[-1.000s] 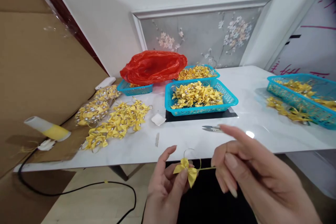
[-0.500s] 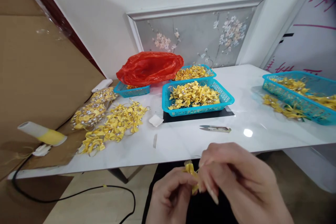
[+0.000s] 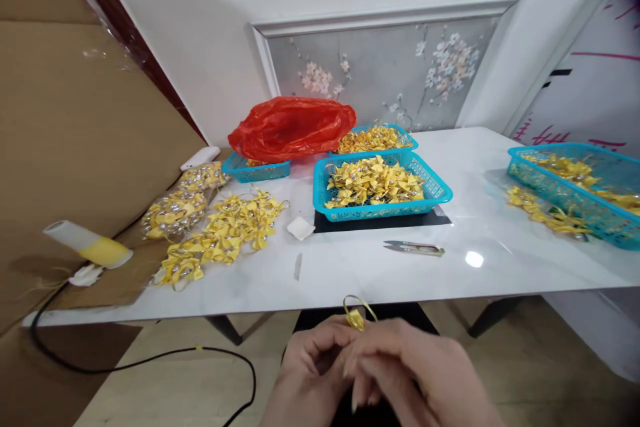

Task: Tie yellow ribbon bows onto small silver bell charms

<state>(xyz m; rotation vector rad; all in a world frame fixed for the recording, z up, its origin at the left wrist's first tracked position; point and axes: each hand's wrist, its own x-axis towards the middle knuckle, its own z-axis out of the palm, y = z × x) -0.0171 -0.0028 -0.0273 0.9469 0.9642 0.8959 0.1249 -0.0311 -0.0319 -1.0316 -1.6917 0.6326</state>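
My left hand [image 3: 315, 360] is closed in a pinch on a small yellow ribbon bow [image 3: 355, 319], just below the table's front edge. A thin gold loop of ribbon rises from the bow above my fingers. My right hand [image 3: 410, 367] lies against the left with its fingers bent and closed over the bow's near side; its fingertips partly hide the work, so what they pinch cannot be made out. On the table beyond lie thread snips [image 3: 414, 248]. Behind them a blue basket [image 3: 320, 203] holds many yellow ribbon bows with pearl-like beads [image 3: 375, 180].
Yellow bows [image 3: 225, 230] are heaped at left beside bagged ones [image 3: 175, 210]. A red plastic bag [image 3: 293, 128] covers a back basket. Another blue basket [image 3: 555, 177] stands at right. A yellow-and-white cylinder [image 3: 90, 245] leans at far left near a black cable [image 3: 150, 368].
My right hand has moved left and closer against my left hand. The gold loop now stands up above the bow. The view has shifted slightly.
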